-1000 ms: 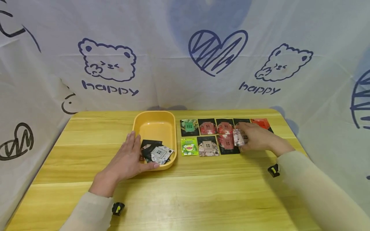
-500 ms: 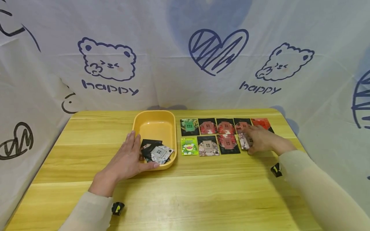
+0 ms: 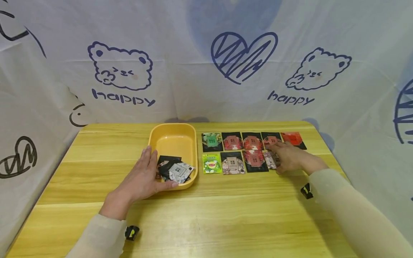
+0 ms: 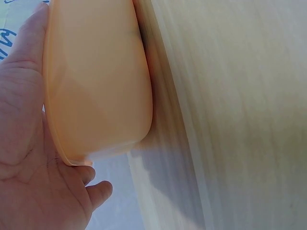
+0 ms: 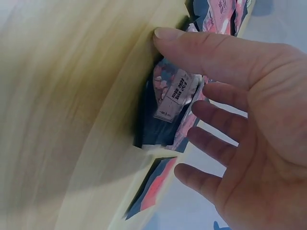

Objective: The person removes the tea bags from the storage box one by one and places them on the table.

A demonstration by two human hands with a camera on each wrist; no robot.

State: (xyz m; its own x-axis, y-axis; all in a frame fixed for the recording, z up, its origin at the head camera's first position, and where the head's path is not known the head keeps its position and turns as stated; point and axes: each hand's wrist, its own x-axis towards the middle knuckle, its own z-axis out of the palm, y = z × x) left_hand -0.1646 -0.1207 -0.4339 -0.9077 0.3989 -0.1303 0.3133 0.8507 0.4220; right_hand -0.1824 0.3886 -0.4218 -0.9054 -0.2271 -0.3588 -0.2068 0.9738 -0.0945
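My left hand (image 3: 141, 179) rests against a yellow plastic tray (image 3: 155, 129), with straight fingers along its left side and the thumb on the front rim. In the left wrist view the tray's outer wall (image 4: 100, 76) lies beside the palm. Several tea sachets, including a white-patterned one (image 3: 179, 172), overlap in the tray's front half. My right hand (image 3: 292, 157) is over the right end of the front row, fingers spread and touching a black tea sachet with a pale floral print (image 5: 168, 105). The hand covers part of that sachet in the head view.
The back row has a green-labelled sachet (image 3: 211, 142), several red-labelled ones and a red-and-black sachet (image 3: 294, 139) at the far right. In front lie a green Lipton sachet (image 3: 212, 164), a floral sachet (image 3: 233, 163) and a red-labelled sachet (image 3: 255, 160).
The floral sachet under my right hand has shifted right, clear of the red-labelled one, then settled left beside it in the front row. My left hand and the tray stay put.
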